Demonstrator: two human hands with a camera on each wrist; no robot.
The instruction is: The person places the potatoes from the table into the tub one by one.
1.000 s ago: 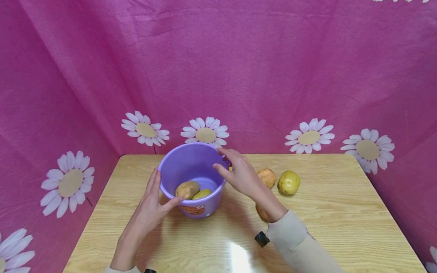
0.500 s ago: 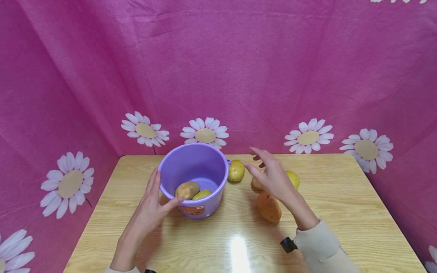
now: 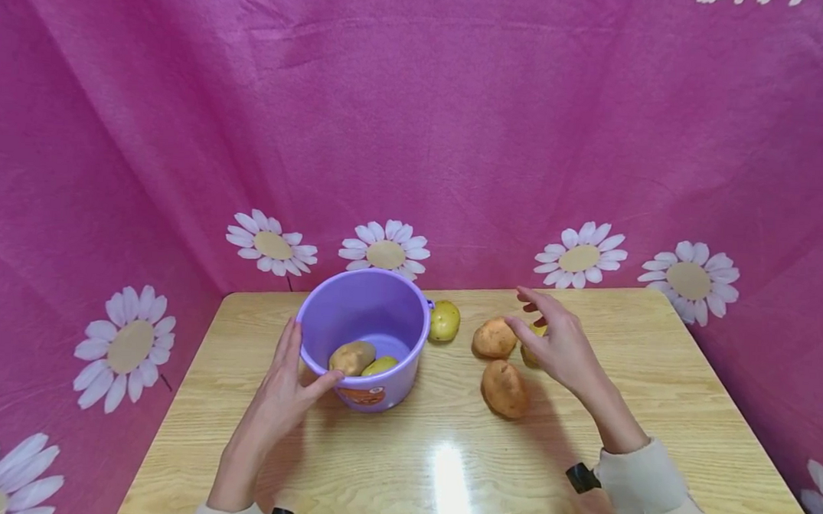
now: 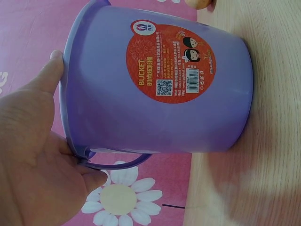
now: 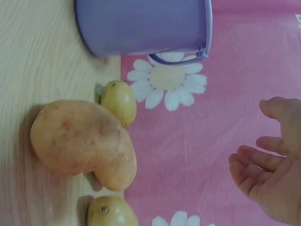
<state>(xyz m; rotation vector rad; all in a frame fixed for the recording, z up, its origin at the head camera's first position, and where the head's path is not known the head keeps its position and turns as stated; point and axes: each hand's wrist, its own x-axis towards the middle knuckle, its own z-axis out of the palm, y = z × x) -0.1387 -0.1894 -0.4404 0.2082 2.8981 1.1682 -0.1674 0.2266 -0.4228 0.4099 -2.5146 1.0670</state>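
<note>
A purple bucket (image 3: 406, 376) stands upright on the table, a brown potato (image 3: 352, 358) and a yellow-green fruit (image 3: 380, 365) lying inside. My left hand (image 3: 277, 393) holds its rim on the near left side, thumb over the edge; in the left wrist view the fingers (image 4: 91, 181) curl by the handle (image 4: 122, 165). My right hand (image 3: 566, 348) hovers with parted, loosely bent fingers and nothing in them. Beneath it is a yellow-green fruit (image 3: 531, 350), partly hidden. Two potatoes, one farther (image 3: 494, 338) and one nearer (image 3: 505, 389), lie just left of that hand.
Another yellow-green fruit (image 3: 444, 321) lies right beside the bucket, near its handle hinge. The wooden table (image 3: 374, 470) ends at a pink curtain (image 3: 457, 152) with daisies, which hangs behind and along both sides.
My right hand has moved right, from the bucket's right rim to over the rightmost fruit, uncovering the fruit beside the bucket and the potatoes. The left hand and bucket have stayed put.
</note>
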